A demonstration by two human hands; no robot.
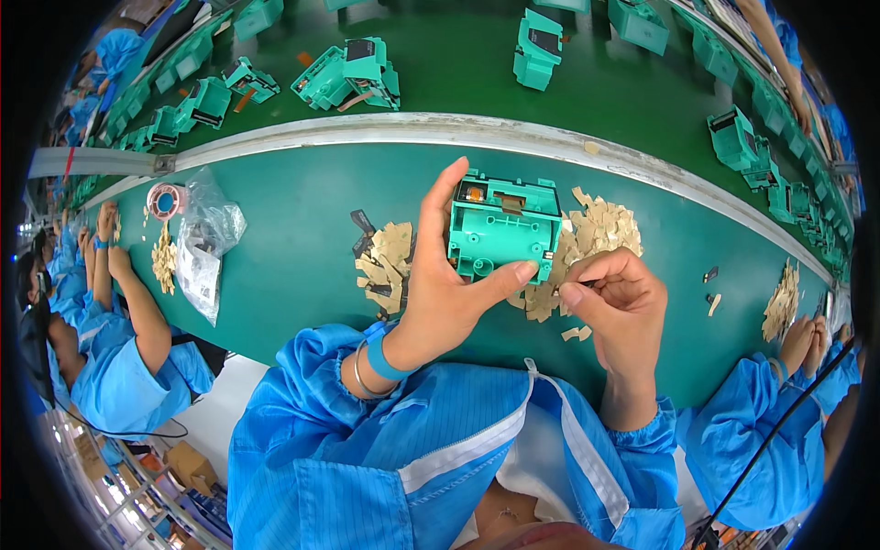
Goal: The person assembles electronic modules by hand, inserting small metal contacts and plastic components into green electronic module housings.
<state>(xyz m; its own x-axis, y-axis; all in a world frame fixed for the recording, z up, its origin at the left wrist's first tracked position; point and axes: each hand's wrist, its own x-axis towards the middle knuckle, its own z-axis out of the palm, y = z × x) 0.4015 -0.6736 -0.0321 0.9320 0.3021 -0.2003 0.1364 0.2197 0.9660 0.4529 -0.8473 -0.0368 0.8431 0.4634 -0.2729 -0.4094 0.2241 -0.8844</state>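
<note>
My left hand (449, 280) grips a teal plastic housing (504, 234) by its left side and lower edge, thumb across the front. The housing is open toward me, with an orange-brown component and a ribbon strip along its top. Just right of it, my right hand (614, 302) is closed in a pinch; a small dark piece seems to show at the fingertips, too small to name. Behind the right hand lies a heap of cream-coloured paper-like pieces (605, 225). A smaller heap of cream pieces (390, 261), with some black pieces, is left of my left wrist.
A pale rail (440, 128) separates the green table from a green belt carrying several teal housings (371, 69). At left lie a clear plastic bag (209, 234) and a tape roll (166, 200). Co-workers in blue sit on both sides, with further cream pieces (782, 302) at right.
</note>
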